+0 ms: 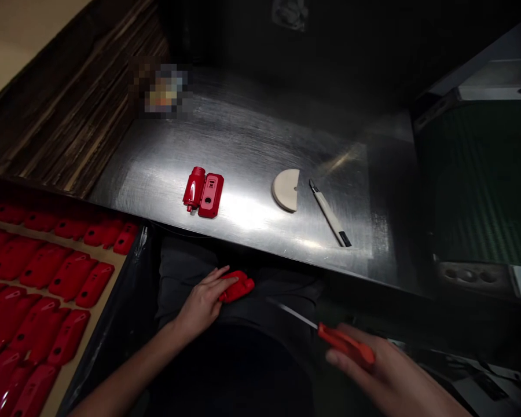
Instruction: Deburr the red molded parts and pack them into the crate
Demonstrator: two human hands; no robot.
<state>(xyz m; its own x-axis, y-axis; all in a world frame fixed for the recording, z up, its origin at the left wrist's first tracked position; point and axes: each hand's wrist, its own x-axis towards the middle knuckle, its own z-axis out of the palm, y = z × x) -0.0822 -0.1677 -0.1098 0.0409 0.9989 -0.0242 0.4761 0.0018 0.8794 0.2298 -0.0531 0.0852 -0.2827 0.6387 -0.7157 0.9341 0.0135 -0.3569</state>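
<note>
Above my lap, my left hand [206, 298] is closed on a small red plastic part [238, 287]. My fingers cover its left side, and its rounded end sticks out to the right. My right hand [369, 365] is wrapped round the orange handle of a tool [347, 344] with a long thin metal shaft. That shaft points up and left towards the red part, apart from it, and its tip is blurred. On the metal table [243, 150] lies a red moulded piece [203, 193] made of a cylinder beside a flat plate.
A half-round pale block [286, 190] and a pen-like cutter [330, 214] lie on the table's right half. Several red cases [39, 266] stand in rows in a box at left. Layered brown sheets [78, 92] rise behind it. At right is a green conveyor-like surface [481, 179].
</note>
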